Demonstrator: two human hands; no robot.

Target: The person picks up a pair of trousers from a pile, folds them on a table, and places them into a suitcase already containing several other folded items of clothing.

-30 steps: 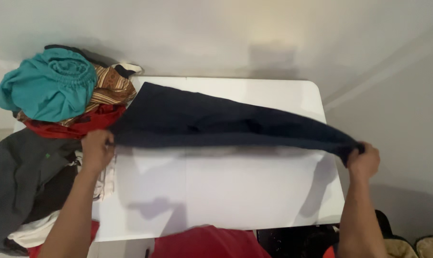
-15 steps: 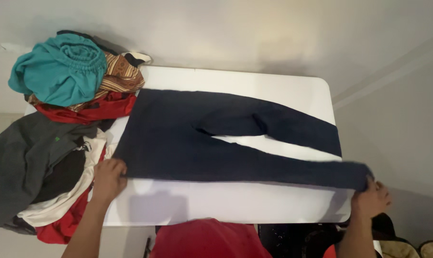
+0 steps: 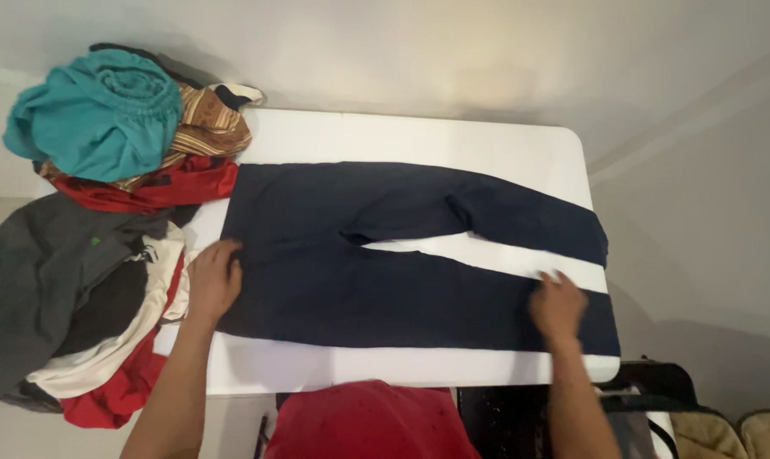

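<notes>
A pair of dark navy trousers [image 3: 385, 255] lies flat on the white table [image 3: 453, 140], waistband to the left and both legs spread toward the right edge. My left hand [image 3: 213, 279] rests flat on the waistband at the left, fingers apart. My right hand [image 3: 557, 304] presses palm-down on the nearer leg close to its cuff. Neither hand grips the cloth.
A heap of clothes covers the table's left end: a teal garment [image 3: 91, 115], a striped brown cloth [image 3: 210, 127], a red cloth [image 3: 159, 191], a grey top [image 3: 36, 272], a white piece [image 3: 130, 340]. Dark bags [image 3: 657, 399] stand on the floor at the lower right.
The trousers were held up stretched between both hands, then lowered onto the table. Both hands have let go of the ends and now lie flat on the cloth, the right one moved inward.
</notes>
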